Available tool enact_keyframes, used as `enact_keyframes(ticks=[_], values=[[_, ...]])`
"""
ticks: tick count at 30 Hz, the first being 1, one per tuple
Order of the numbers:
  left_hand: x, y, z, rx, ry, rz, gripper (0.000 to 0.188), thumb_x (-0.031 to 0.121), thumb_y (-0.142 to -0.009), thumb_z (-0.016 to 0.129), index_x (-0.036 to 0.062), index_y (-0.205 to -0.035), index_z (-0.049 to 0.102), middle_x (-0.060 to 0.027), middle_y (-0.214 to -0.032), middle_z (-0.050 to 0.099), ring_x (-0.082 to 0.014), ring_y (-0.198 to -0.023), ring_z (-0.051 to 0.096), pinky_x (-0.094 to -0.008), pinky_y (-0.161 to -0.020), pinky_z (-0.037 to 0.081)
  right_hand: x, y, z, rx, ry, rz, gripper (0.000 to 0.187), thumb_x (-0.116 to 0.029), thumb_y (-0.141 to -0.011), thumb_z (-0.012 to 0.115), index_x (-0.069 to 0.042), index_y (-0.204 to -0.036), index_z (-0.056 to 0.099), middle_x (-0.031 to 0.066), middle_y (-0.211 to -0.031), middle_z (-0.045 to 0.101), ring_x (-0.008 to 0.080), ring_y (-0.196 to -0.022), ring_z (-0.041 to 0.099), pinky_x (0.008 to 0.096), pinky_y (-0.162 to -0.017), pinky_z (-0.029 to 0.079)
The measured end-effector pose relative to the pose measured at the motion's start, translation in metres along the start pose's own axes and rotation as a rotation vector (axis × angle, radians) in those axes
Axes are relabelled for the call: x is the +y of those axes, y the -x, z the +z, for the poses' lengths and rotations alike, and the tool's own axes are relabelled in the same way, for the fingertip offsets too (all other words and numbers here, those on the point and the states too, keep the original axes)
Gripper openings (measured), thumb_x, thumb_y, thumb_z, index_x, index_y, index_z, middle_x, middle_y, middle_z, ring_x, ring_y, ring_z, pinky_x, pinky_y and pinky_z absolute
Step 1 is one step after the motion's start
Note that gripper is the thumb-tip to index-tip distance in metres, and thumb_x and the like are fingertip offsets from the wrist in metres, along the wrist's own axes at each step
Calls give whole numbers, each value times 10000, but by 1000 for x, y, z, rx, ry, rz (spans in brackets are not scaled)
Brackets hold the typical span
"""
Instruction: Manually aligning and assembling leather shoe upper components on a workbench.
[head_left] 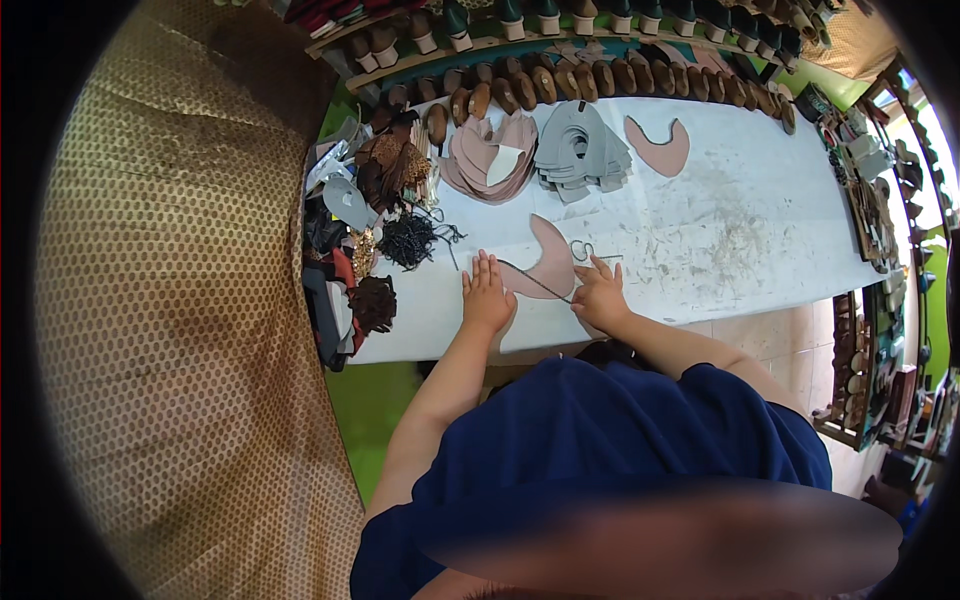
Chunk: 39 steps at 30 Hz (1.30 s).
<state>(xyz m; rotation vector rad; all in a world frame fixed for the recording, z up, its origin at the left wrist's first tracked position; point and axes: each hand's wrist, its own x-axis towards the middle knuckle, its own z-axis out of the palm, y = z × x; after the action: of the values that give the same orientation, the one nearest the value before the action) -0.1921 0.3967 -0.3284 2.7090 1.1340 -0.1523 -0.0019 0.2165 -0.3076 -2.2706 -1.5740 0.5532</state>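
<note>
A pink U-shaped shoe-upper piece lies on the white-covered table in front of me. Across its lower part runs a thin dark trim strip. My left hand rests flat with fingers stretched out at the piece's left end, over the strip's near-left end. On the right, my right hand pinches the strip's other end by the piece's lower edge, its remaining fingers spread. Just beyond those fingers lie scissors with looped handles, partly hidden by the hand.
Pink cutouts, grey cutouts and one trimmed pink piece lie farther back. Black cords and brown scraps crowd the left. Brown shoe lasts line the back; a patterned curtain hangs left.
</note>
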Motion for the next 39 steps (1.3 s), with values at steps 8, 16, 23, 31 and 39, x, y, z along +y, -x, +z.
enact_keyframes(ticks=[8,16,23,31,39], values=[[9,12,10,12,37,246,790,301,-890,516,16,-1557,203,-187,-1643,148,-330,-1519,162,-498,-1220,130,21,14,1,35,0,-67,83,-271,-743,772,-201,-784,789,35,-1410,548,324,-1463,263,722,-1130,118],[12,11,9,-29,54,276,795,312,-886,540,39,-1560,217,-155,-1648,158,-312,-1518,175,-493,-1216,157,21,25,7,101,-11,-155,79,-264,-744,766,-189,-769,779,21,-1367,571,319,-1436,311,729,-1124,134],[11,11,11,-27,79,269,825,321,-875,550,34,-1563,195,-159,-1648,149,-314,-1521,163,-495,-1215,157,20,19,19,199,59,-222,74,-189,-754,705,-119,-739,724,19,-1321,603,302,-1412,361,728,-1113,171],[12,9,7,-53,44,239,830,323,-867,559,33,-1560,205,-157,-1649,145,-317,-1523,154,-509,-1216,142,23,9,15,197,-3,-129,43,-141,-720,679,-107,-713,704,29,-1355,594,309,-1414,367,706,-1121,188],[11,10,8,-10,65,239,818,324,-856,567,76,-1562,234,-148,-1644,171,-315,-1520,166,-506,-1215,151,19,-18,-29,59,37,-35,51,-155,-679,709,-112,-661,686,71,-1433,531,351,-1471,257,732,-1124,135]])
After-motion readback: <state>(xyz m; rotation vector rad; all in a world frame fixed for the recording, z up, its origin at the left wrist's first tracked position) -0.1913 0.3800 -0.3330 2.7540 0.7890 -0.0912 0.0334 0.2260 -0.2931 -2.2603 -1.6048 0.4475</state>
